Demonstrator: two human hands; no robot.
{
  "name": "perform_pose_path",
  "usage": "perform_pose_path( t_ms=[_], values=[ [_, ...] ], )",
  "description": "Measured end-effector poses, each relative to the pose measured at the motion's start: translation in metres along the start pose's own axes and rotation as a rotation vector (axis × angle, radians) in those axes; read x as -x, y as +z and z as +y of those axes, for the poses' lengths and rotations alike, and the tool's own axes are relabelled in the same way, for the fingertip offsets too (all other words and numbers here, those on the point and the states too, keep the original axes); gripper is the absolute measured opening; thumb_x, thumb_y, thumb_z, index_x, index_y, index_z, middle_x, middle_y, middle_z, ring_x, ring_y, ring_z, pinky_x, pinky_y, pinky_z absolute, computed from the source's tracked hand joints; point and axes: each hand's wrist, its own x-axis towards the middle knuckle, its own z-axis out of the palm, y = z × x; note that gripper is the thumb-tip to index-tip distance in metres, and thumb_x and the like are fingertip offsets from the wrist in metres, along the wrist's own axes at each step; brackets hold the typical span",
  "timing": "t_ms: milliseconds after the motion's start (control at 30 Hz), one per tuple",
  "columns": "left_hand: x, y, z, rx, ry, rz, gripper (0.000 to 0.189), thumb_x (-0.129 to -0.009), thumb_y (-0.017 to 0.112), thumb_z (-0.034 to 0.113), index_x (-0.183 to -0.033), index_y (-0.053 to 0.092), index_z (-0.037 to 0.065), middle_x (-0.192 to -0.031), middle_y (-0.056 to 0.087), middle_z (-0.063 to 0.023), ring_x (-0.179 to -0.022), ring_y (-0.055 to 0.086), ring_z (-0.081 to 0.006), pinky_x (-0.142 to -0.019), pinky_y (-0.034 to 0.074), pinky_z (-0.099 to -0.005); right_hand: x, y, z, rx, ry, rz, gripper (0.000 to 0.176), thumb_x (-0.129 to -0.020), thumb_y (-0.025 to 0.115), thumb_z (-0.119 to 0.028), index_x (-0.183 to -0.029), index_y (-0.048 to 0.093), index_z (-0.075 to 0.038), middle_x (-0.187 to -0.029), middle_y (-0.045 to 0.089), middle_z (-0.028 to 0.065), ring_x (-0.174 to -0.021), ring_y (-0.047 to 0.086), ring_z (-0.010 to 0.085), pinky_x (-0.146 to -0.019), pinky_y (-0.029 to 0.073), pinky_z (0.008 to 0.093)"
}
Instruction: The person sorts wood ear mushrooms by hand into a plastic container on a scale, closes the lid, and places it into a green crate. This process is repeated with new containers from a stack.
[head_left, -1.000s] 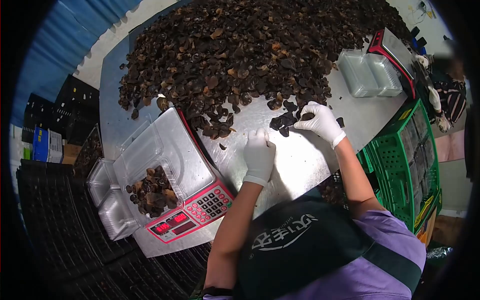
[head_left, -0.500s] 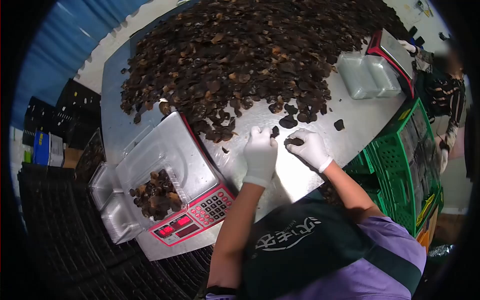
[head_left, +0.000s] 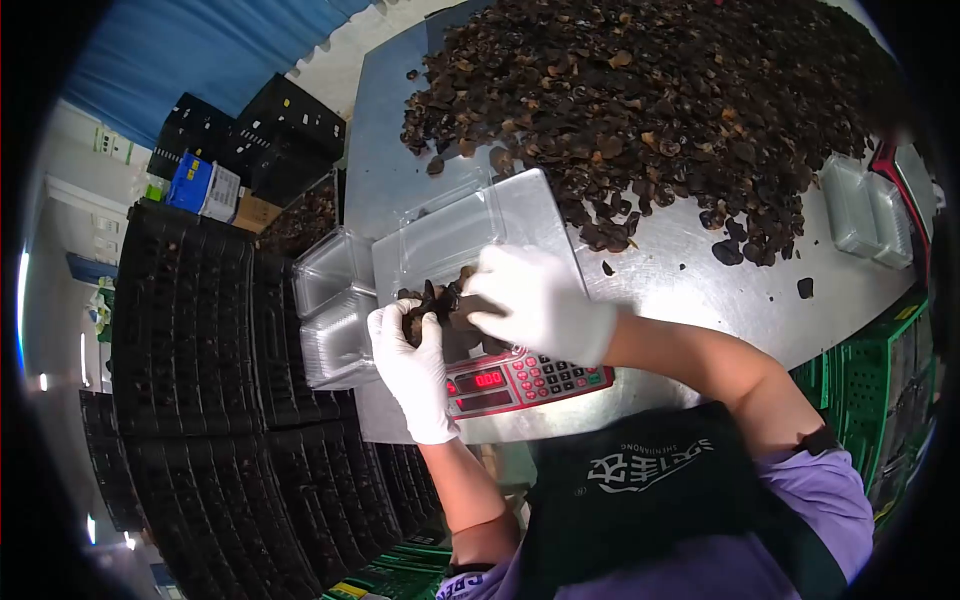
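Both my hands wear white gloves and meet over the near left part of the red-edged scale (head_left: 546,213). My left hand (head_left: 412,375) curls its fingers and thumb round dark wood ear mushrooms (head_left: 437,300). From the right my right hand (head_left: 535,300), blurred by motion, reaches over the same mushrooms with bent fingers at their edge; what lies inside its grip is hidden. The hands cover most of the clear plastic tray's place, so I cannot make out the tray beneath. A clear plastic lid (head_left: 450,220) stands open behind. The scale's red display (head_left: 487,380) reads 0.00.
A large heap of wood ear mushrooms (head_left: 640,110) covers the back of the metal table (head_left: 690,290). Stacked clear trays (head_left: 338,335) stand left of the scale, others (head_left: 860,210) at the right. Black crates (head_left: 190,330) rise at the left, green crates (head_left: 880,380) at the right.
My hands have moved left from the bare tabletop to the mushrooms over the scale. The view has turned left, showing more black crates.
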Motion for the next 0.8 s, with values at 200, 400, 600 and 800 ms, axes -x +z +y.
perform_pose_path(
  t_ms=[200,400,600,800],
  values=[
    [0.003,0.004,-0.029,-0.152,0.162,-0.106,0.021,-0.089,0.054,0.007,-0.107,0.062,0.0,-0.116,0.058,-0.019,-0.113,0.051,-0.035,-0.101,0.038,-0.0442,-0.004,0.026,-0.026,0.273,0.104,-0.406,0.059,-0.077,0.07,-0.038,-0.123,0.055,-0.004,-0.115,0.057,0.0115,-0.113,0.052,0.0263,-0.095,0.04,0.0461],
    [0.005,0.01,-0.018,-0.143,0.139,0.035,0.034,-0.101,0.049,0.019,-0.127,0.057,-0.001,-0.13,0.053,-0.0188,-0.125,0.047,-0.0327,-0.107,0.034,-0.0429,0.074,-0.103,0.063,0.516,0.329,-0.151,0.029,-0.08,0.062,-0.02,-0.107,0.067,-0.01,-0.099,0.064,0.0093,-0.097,0.059,0.026,-0.082,0.046,0.041],
    [0.007,0.012,-0.021,-0.049,0.082,-0.018,0.039,-0.101,0.048,0.015,-0.135,0.049,-0.003,-0.138,0.051,-0.02,-0.129,0.047,-0.0315,-0.11,0.033,-0.0403,0.187,-0.182,0.125,0.852,0.567,-0.325,0.011,-0.078,0.069,-0.019,-0.085,0.069,-0.011,-0.08,0.06,0.0109,-0.081,0.061,0.0303,-0.07,0.049,0.0428],
    [0.005,0.003,-0.032,0.029,0.019,-0.006,0.041,-0.101,0.044,0.007,-0.141,0.042,-0.004,-0.141,0.05,-0.0203,-0.131,0.047,-0.0292,-0.111,0.031,-0.0374,0.197,-0.235,0.042,0.691,0.524,-0.498,0.016,-0.073,0.069,-0.015,-0.088,0.067,-0.008,-0.088,0.065,0.011,-0.078,0.063,0.0323,-0.068,0.051,0.0435]
  ],
)
